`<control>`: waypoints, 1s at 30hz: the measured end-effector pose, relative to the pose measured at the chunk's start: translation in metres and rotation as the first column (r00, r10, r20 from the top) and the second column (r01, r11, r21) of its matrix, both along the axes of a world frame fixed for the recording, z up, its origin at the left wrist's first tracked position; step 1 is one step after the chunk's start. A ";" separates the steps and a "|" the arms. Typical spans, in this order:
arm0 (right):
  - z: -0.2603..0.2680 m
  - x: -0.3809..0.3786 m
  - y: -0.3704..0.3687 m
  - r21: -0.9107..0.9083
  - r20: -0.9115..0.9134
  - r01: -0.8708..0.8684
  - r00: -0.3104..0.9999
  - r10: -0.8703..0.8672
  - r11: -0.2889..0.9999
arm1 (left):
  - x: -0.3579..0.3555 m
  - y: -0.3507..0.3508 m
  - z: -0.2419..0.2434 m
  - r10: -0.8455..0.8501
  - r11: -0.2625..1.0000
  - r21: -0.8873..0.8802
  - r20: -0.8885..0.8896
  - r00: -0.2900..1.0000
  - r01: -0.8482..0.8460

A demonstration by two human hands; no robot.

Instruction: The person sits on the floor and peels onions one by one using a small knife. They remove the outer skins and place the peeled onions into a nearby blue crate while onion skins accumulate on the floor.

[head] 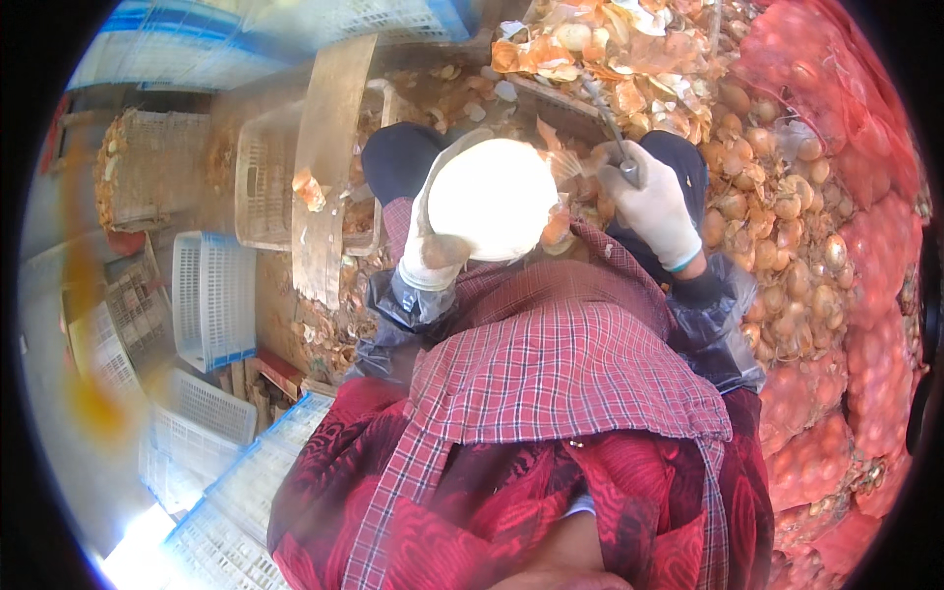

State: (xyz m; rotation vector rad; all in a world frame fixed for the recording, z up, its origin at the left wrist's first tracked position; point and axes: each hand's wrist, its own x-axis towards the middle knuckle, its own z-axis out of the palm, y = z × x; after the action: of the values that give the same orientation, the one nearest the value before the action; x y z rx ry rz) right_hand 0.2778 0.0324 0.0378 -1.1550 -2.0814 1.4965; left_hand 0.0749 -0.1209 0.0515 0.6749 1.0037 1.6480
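My left hand [434, 258], in a whitish work glove, is wrapped around a large, overexposed white peeled onion [494, 199] above my lap. My right hand [653, 203], gloved the same way, grips a knife [606, 110] by its metal handle. Its narrow blade points away from me, over the onion skins, apart from the onion. Loose brown peel [554, 225] lies between my hands, by the onion's right edge. A red checked apron [575, 361] covers my lap.
Onion skins [627, 51] are heaped in front. Unpeeled onions [782, 221] lie piled at the right, beside red mesh sacks [877, 295] of onions. To the left, a wooden plank [328, 177] crosses a plastic crate [254, 184]. More crates [214, 295] stand farther left.
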 end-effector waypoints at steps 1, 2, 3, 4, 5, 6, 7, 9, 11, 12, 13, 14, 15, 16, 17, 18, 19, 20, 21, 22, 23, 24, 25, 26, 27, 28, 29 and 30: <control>0.019 0.001 -0.001 -0.174 -0.081 -0.007 0.997 -0.007 0.985 | -0.001 -0.001 -0.003 -0.029 0.999 0.029 0.011 1.000 0.029; 0.036 0.003 -0.002 -0.345 -0.155 -0.027 0.988 -0.028 0.938 | -0.001 -0.002 -0.006 -0.058 0.997 0.056 0.028 0.998 0.057; 0.044 0.002 -0.004 -0.500 -0.228 -0.060 0.972 -0.064 0.864 | -0.002 -0.001 -0.009 -0.071 0.995 0.064 -0.001 0.997 0.071; 0.045 -0.001 -0.007 -0.486 -0.303 -0.107 0.952 -0.052 0.867 | -0.002 -0.001 -0.011 -0.084 0.994 0.072 -0.030 0.996 0.086; 0.040 -0.003 -0.008 -0.540 -0.346 -0.158 0.937 -0.047 0.827 | -0.002 0.000 -0.012 -0.095 0.992 0.080 -0.059 0.994 0.100; 0.031 -0.005 -0.010 -0.589 -0.387 -0.214 0.921 -0.040 0.779 | -0.003 0.003 -0.007 -0.144 0.984 0.087 -0.115 0.983 0.154; 0.029 -0.010 -0.012 -0.629 -0.429 -0.271 0.903 -0.035 0.729 | -0.004 0.009 0.004 -0.189 0.974 0.095 -0.173 0.967 0.207; 0.047 -0.012 -0.015 -0.643 -0.494 -0.328 0.868 -0.048 0.692 | -0.014 0.022 0.021 -0.209 0.934 0.182 -0.419 0.884 0.307; 0.068 -0.013 -0.015 -0.554 -0.578 -0.337 0.814 -0.059 0.761 | -0.032 0.039 0.038 -0.059 0.900 0.291 -0.655 0.753 0.323; 0.070 -0.015 -0.018 -0.541 -0.641 -0.307 0.753 -0.148 0.783 | -0.022 0.039 0.044 0.101 0.926 0.343 -0.628 0.772 0.158; 0.074 -0.016 -0.016 -0.510 -0.650 -0.306 0.750 -0.127 0.804 | -0.010 0.038 0.044 0.239 0.930 0.365 -0.522 0.819 -0.039; 0.079 -0.017 -0.014 -0.478 -0.658 -0.305 0.746 -0.106 0.824 | -0.004 0.035 0.035 0.274 0.924 0.357 -0.363 0.890 -0.139; 0.083 -0.018 -0.012 -0.450 -0.664 -0.297 0.742 -0.093 0.842 | -0.011 0.032 0.019 0.189 0.927 0.350 -0.133 0.973 -0.132; 0.084 -0.020 -0.010 -0.465 -0.619 -0.261 0.779 -0.100 0.846 | -0.011 0.033 0.007 0.173 0.941 0.314 -0.121 0.977 -0.127; 0.082 -0.023 -0.008 -0.362 -0.568 -0.203 0.822 -0.042 0.910 | -0.007 0.036 -0.004 0.158 0.953 0.277 -0.109 0.981 -0.123; 0.075 -0.026 -0.009 -0.258 -0.505 -0.159 0.863 0.007 0.953 | -0.004 0.033 -0.005 0.149 0.965 0.225 -0.062 0.987 -0.132; 0.068 -0.029 -0.011 -0.146 -0.433 -0.123 0.900 0.048 0.982 | 0.000 0.031 -0.004 0.141 0.975 0.173 -0.011 0.990 -0.137; 0.058 -0.032 -0.017 -0.063 -0.457 -0.050 0.889 0.015 0.997 | 0.004 0.024 0.001 0.136 0.983 0.114 0.074 0.988 -0.143; 0.054 -0.031 -0.016 0.051 -0.418 -0.075 0.904 0.090 0.996 | 0.006 0.020 0.006 0.137 0.987 0.057 0.156 0.978 -0.148; 0.050 -0.029 -0.013 0.164 -0.371 -0.104 0.915 0.159 0.981 | 0.004 0.018 0.003 0.126 0.992 0.013 0.145 0.981 -0.129; 0.047 -0.029 -0.010 0.274 -0.316 -0.134 0.923 0.221 0.952 | 0.002 0.016 0.001 0.070 0.997 0.005 0.178 0.982 -0.072; 0.048 -0.030 -0.009 0.268 -0.317 -0.131 0.923 0.216 0.954 | 0.000 0.015 0.000 0.009 1.000 0.001 0.212 0.977 -0.009; 0.048 -0.031 -0.007 0.369 -0.281 -0.142 0.925 0.256 0.919 | -0.002 0.014 -0.002 -0.052 0.999 0.000 0.245 0.968 0.054; 0.048 -0.031 -0.004 0.466 -0.241 -0.153 0.926 0.291 0.872 | -0.001 0.013 -0.003 -0.058 0.998 -0.003 0.271 0.961 0.061; 0.049 -0.031 -0.001 0.555 -0.193 -0.169 0.926 0.324 0.815 | 0.002 0.013 -0.007 -0.062 0.998 -0.005 0.302 0.951 0.067; 0.059 -0.030 0.004 0.607 -0.074 -0.228 0.938 0.340 0.761 | 0.003 0.012 -0.008 -0.071 0.997 -0.014 0.316 0.946 0.080; 0.044 -0.034 0.011 0.692 -0.077 -0.134 0.963 0.258 0.709 | 0.005 0.011 -0.009 -0.078 0.996 -0.025 0.330 0.941 0.091; 0.035 -0.038 0.024 0.693 -0.068 -0.059 0.987 0.147 0.718 | 0.004 0.012 -0.010 -0.095 0.993 -0.035 0.330 0.939 0.113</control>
State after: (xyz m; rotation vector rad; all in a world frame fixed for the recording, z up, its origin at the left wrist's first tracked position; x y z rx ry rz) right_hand 0.2398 0.0565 0.0733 -0.6379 -2.3260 0.6525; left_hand 0.0790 -0.1085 0.0416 0.3921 0.7550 1.5705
